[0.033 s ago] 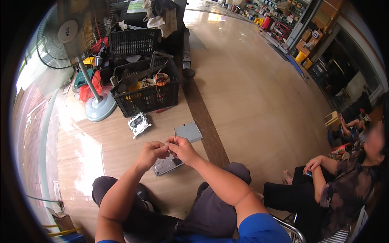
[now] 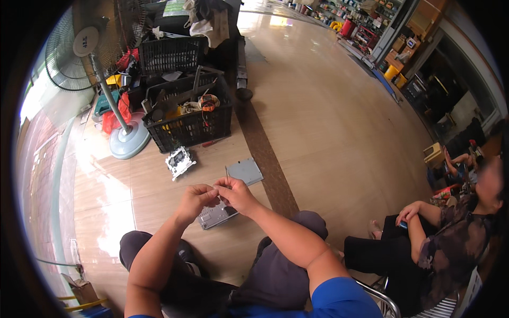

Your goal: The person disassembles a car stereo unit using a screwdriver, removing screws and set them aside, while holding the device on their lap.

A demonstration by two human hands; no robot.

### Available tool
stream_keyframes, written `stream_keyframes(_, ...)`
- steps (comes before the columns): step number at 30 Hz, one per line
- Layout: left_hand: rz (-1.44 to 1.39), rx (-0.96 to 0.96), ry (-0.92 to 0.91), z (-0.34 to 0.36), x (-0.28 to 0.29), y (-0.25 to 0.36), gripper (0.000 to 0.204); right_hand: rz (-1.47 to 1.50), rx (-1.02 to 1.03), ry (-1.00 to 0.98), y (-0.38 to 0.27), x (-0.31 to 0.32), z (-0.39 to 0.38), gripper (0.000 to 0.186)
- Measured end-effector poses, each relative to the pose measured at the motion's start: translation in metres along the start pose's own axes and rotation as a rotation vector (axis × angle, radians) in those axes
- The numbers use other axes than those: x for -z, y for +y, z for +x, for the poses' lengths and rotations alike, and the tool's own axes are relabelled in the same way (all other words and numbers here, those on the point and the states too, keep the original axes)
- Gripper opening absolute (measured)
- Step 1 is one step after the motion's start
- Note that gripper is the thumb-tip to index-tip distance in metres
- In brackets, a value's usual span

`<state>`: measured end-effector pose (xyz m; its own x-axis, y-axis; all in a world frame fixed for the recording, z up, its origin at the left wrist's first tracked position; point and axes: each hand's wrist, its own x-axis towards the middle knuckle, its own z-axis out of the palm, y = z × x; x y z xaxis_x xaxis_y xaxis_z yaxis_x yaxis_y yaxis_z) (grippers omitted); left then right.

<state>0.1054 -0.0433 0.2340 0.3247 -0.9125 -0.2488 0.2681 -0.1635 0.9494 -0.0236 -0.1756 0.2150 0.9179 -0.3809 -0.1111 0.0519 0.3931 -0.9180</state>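
Observation:
My left hand and my right hand meet in front of me, fingertips pinched together. Whatever the left fingers hold is too small to make out. A thin dark rod stands up from the right fingers, perhaps a slim tool. Partly hidden beneath both hands, a silver metal box-shaped unit lies on the floor. Just beyond the right hand lies a flat grey metal plate. Farther left is a white-and-black mechanism frame, apart from both hands.
A black plastic crate full of tools stands ahead, with a red-handled tool on the floor beside it. To its left is a standing fan. A person sits close on my right. Stocked shelves line the far right.
The view has shifted very slightly, so the floor objects appear a little farther left. My hands keep the same pinched pose.

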Motion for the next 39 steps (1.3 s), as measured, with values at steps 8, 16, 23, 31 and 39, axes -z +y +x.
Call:
stream_keyframes(8,-0.505,0.079,0.035,0.017,0.002,0.009,0.019,-0.465,0.379,0.203,-0.021,-0.003,0.008,0.009)
stream_keyframes(16,-0.428,0.093,0.118,0.002,0.006,-0.001,0.022,-0.823,0.629,0.164,-0.013,-0.018,0.003,0.008)
stream_keyframes(23,-0.279,0.033,0.164,0.003,-0.002,-0.003,0.022,-0.89,0.635,0.141,-0.017,-0.018,0.0,0.009)
stream_keyframes(31,-0.148,0.0,0.149,0.004,-0.002,-0.004,0.023,-0.879,0.627,0.208,-0.007,-0.015,0.004,0.007)
stream_keyframes(39,-0.185,0.02,0.113,0.002,-0.004,-0.001,0.026,-0.421,0.21,0.198,0.002,-0.005,0.006,0.01)
